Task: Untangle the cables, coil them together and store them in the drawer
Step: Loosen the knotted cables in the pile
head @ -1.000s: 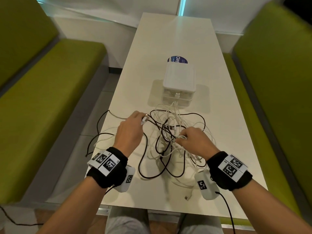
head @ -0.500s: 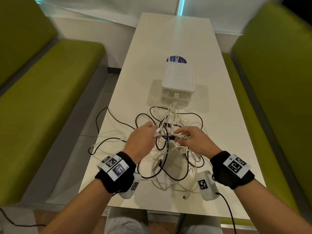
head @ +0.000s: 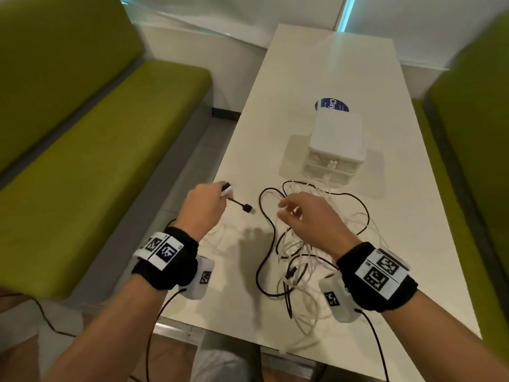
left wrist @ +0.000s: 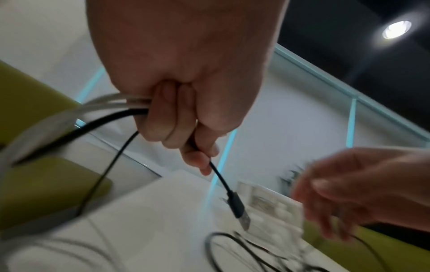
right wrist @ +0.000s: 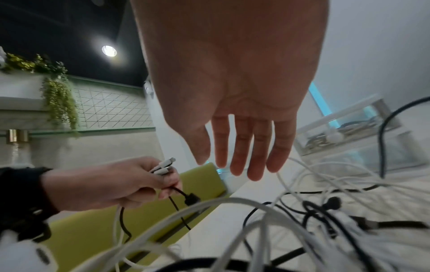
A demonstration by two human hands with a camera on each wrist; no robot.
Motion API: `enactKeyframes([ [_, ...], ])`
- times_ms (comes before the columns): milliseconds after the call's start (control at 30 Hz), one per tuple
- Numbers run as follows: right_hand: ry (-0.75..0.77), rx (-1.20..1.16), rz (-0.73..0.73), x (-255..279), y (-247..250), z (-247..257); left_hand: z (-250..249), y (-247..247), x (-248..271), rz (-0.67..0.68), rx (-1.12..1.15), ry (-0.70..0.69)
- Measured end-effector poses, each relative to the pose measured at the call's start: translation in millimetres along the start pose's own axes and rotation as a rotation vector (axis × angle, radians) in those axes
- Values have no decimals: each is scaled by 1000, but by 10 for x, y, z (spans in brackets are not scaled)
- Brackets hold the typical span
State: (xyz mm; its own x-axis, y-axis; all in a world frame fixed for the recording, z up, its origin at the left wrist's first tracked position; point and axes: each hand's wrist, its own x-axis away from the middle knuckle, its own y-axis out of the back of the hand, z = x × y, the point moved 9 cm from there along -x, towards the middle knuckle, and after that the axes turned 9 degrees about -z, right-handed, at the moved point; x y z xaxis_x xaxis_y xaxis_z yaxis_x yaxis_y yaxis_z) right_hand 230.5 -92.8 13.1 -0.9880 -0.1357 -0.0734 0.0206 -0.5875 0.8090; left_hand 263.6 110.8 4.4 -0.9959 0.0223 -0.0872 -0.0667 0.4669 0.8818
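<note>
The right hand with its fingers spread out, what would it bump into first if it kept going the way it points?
Probably the black plug dangling from the left hand; the right hand points that way, though depth is unclear.

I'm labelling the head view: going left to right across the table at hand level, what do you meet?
Left hand gripping cable ends → black USB plug sticking out of it → right hand, fingers spread above the tangle of black and white cables. The white drawer unit sits farther back.
</note>
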Motion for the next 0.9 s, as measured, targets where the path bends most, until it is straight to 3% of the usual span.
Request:
enactKeyframes([
  [200, 67, 94, 149, -122, -477, 282, 881, 456, -107, -156, -73, 147],
  [367, 100, 114, 213, -361, -848, 555, 1071, 485, -128, -159, -67, 183],
  [533, 79, 116, 273, -364, -987, 521, 1220, 538, -60, -214, 22, 247],
  [733, 91, 124, 459, -61, -917, 335, 613, 218, 201, -33, 328, 207],
  [900, 117, 44, 228, 94, -401, 282, 61, -201, 516, 127, 295, 93],
])
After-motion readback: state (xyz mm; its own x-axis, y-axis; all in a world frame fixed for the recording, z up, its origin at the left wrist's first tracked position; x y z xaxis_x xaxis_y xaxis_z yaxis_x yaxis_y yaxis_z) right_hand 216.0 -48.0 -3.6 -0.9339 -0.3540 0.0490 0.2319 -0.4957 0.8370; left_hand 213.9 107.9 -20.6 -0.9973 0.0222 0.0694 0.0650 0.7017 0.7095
